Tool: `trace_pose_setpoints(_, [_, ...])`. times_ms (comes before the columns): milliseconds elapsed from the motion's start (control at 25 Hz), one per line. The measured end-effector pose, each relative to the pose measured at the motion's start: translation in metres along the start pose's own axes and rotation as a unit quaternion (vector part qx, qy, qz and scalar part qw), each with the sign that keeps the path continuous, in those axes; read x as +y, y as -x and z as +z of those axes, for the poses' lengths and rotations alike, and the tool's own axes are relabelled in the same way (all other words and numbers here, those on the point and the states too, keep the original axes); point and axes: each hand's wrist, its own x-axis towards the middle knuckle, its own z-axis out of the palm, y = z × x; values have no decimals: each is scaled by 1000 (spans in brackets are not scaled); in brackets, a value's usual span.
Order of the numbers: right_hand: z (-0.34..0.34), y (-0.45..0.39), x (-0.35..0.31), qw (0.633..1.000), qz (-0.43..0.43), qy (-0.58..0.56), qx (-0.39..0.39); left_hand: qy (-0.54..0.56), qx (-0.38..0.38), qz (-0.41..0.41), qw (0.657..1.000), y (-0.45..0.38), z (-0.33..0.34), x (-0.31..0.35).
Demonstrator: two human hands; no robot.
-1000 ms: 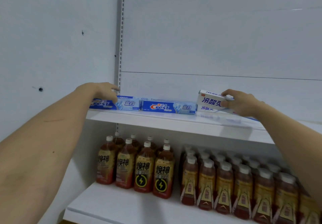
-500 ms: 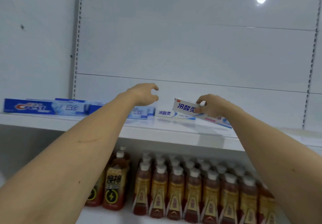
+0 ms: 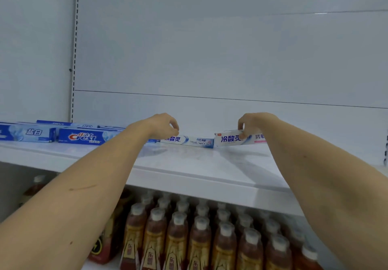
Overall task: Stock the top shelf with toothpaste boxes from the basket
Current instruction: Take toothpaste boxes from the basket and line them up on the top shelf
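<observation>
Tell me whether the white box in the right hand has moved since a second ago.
Yes. The white box in the right hand has come down from tilted above the shelf to nearly resting on it, beside the other white box.

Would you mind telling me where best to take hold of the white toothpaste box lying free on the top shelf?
Probably pinch the white toothpaste box across its narrow height, near mid-length, coming from the front and above. It lies flat on the top shelf, long side facing out; the left hand covers one end, and the right hand's box abuts the other.
</observation>
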Motion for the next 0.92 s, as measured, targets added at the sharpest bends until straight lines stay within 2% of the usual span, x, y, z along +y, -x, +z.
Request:
trace_pose_setpoints(160, [8,-24,5,997,-12,69,-42,1,13,-25,1000,-9,-3,9])
trace_pose_setpoints(440, [37,-58,6,997,-39,58,-44,-17,16,-63,998,-15,3,0])
trace_pose_setpoints(640, [42,-61,4,997,-7,68,-40,-17,15,-83,996,-6,5,-1])
trace_pose_setpoints(760, [36,-58,1,1000,-3,10,-14,-20,13,-99,995,5,2,-5])
trace_pose_setpoints(920, [28,-50,-9,987,-15,-145,71,-2,13,-109,994,27,0,-5])
